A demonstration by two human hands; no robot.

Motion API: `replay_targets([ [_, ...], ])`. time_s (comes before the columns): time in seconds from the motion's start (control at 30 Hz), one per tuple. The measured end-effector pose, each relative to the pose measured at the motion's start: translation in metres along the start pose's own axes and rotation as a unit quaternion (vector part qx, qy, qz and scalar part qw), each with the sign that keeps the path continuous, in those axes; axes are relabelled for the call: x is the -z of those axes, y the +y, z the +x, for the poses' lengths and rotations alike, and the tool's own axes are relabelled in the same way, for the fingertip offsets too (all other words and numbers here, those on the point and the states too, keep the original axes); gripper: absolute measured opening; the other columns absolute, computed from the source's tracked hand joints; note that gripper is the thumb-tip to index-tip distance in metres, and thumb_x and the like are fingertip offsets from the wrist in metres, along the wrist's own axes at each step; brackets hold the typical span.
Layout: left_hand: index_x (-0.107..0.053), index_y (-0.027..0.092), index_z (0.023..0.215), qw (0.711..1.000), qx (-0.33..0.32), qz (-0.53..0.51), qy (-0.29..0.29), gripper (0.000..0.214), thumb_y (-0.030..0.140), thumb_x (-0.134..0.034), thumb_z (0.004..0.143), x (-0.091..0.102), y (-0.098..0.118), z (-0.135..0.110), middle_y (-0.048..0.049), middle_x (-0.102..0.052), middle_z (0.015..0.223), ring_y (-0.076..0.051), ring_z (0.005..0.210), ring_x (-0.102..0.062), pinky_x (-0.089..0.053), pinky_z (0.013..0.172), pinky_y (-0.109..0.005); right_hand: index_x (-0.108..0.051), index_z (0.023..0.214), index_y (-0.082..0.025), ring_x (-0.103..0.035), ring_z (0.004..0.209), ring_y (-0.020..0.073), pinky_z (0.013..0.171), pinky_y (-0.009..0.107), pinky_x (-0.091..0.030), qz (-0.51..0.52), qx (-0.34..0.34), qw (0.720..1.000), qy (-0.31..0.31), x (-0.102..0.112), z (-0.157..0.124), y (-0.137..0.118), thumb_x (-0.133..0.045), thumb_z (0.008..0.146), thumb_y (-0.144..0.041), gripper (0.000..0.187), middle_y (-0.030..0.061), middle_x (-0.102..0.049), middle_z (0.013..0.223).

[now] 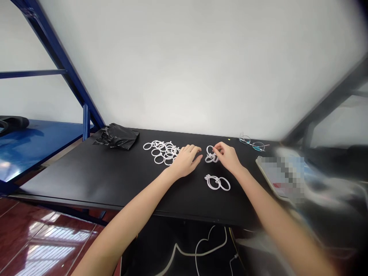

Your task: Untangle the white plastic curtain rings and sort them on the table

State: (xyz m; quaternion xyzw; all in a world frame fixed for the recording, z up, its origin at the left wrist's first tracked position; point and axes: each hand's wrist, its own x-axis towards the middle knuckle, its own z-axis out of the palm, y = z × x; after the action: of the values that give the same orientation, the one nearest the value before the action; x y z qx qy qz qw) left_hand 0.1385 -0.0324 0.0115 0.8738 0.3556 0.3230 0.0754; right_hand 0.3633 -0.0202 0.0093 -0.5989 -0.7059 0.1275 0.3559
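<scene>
- Fingers of our right hand (228,156) pinch thin white plastic-looking rings (211,157); our left hand (186,159) gapes, apparently empty.
- Overlapping, the rings could snag or scatter if we tug.

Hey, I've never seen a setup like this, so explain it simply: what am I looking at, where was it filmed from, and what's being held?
There is no machine here, just a person's two bare hands. The single picture comes from a camera worn on the head, looking forward and down. The right hand pinches a small cluster of white rings. The left hand is open, beside a larger pile of white rings. A few more rings lie nearer the viewer. Also on the black table are a crumpled black bag and, to the right, eyeglasses.
</scene>
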Motion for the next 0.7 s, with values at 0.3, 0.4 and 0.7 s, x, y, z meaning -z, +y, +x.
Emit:
replay_targets([
  [0.3, -0.052, 0.018, 0.121, 0.996, 0.003, -0.09, -0.015, 0.029, 0.03, -0.05, 0.095, -0.014, -0.003, -0.004, -0.011, -0.065, 0.113, -0.025, 0.107, -0.06, -0.047, 0.096, -0.042, -0.062, 0.087, -0.019, -0.058, 0.052, 0.0146, 0.051, 0.028, -0.048, 0.145, 0.022, 0.987, 0.059, -0.006, -0.007, -0.015, -0.061, 0.085, -0.05, 0.031, 0.0054, -0.069, 0.073],
  [0.4, -0.05, 0.018, 0.125, 0.995, 0.007, -0.104, -0.012, 0.033, 0.03, -0.052, 0.094, -0.015, -0.002, -0.004, -0.0124, -0.063, 0.118, -0.025, 0.11, -0.06, -0.047, 0.097, -0.042, -0.063, 0.089, -0.018, -0.057, 0.05, 0.0135, 0.048, 0.028, -0.048, 0.202, 0.015, 0.977, 0.071, -0.006, -0.008, -0.021, -0.062, 0.083, -0.054, 0.037, 0.0049, -0.068, 0.072],
  [0.7, -0.063, 0.012, 0.106, 0.84, 0.256, -0.479, 0.001, 0.031, 0.039, -0.059, 0.091, -0.014, -0.003, 0.009, -0.0073, -0.07, 0.084, -0.011, 0.059, -0.064, -0.057, 0.064, -0.029, -0.066, 0.087, -0.017, -0.05, 0.037, 0.008, 0.036, 0.024, -0.042, 0.304, 0.014, 0.952, -0.036, -0.015, -0.014, -0.041, -0.065, 0.081, -0.055, 0.038, 0.0025, -0.068, 0.069],
])
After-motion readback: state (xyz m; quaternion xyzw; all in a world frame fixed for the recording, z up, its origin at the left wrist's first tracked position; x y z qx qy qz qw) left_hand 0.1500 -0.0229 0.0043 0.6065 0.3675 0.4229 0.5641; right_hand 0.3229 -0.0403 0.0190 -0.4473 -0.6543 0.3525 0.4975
